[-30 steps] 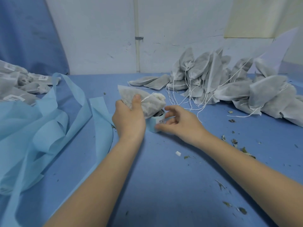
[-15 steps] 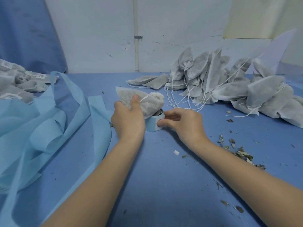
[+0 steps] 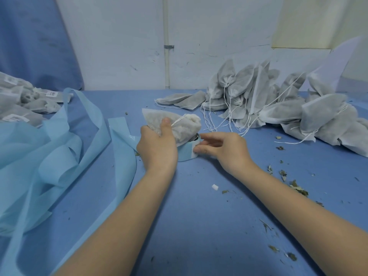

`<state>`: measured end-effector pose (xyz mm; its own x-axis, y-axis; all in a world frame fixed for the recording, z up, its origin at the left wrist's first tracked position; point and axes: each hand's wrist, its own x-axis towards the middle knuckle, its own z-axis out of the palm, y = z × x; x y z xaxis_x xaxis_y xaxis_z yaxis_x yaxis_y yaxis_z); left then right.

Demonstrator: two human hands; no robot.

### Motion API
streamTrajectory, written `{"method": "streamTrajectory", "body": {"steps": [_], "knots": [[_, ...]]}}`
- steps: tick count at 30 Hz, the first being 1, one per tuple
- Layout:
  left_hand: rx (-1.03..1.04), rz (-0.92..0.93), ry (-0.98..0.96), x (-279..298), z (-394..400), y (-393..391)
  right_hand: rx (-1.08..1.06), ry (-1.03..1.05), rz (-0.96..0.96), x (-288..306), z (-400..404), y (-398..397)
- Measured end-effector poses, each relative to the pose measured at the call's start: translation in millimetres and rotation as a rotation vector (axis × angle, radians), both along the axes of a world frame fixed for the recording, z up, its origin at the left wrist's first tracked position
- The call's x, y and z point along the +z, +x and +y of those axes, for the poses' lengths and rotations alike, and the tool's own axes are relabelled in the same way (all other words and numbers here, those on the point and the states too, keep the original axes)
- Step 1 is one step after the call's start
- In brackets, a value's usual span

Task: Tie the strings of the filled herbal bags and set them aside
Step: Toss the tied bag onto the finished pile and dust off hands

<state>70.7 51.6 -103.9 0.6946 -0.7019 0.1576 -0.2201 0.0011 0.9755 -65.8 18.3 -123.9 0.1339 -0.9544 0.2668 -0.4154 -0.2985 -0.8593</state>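
My left hand grips a filled white herbal bag at mid-table, thumb pressed on its upper side beside the drawstring at its gathered neck. The bag lies over a small light-blue roll of label tape. My right hand pinches the white end of that roll with thumb and fingertips. A heap of filled grey-white bags with loose white strings lies at the back right.
Long loose light-blue backing strips pile up on the left. Labelled bags lie at the far left. Dried herb crumbs scatter on the blue table at right. A white wall with a pipe stands behind.
My right hand has closed in from an open reach onto the end of the tape roll. The left hand and its bag have stayed in place.
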Motion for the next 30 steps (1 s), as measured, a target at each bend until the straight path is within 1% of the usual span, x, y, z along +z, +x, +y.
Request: {"method": "streamTrajectory", "body": {"steps": [5,13,15,20,24,28,30], "knots": [[-0.002,0.014,0.02,1,0,1,-0.023,-0.048,0.004,4,-2,-3],[0.0,0.004,0.015,2,2,1,-0.059,-0.028,-0.066,4,1,0],[0.001,0.012,0.015,2,2,1,-0.093,-0.051,-0.046,3,3,1],[0.004,0.0,0.003,1,2,-2,-0.146,-0.122,0.073,1,10,7],[0.013,-0.005,-0.006,0,2,-2,-0.09,-0.131,0.163,4,23,12],[0.013,-0.005,-0.026,-2,1,-1,0.08,-0.055,0.246,8,41,11],[0.011,0.003,-0.052,-2,1,0,0.125,-0.025,0.285,12,48,5]]}}
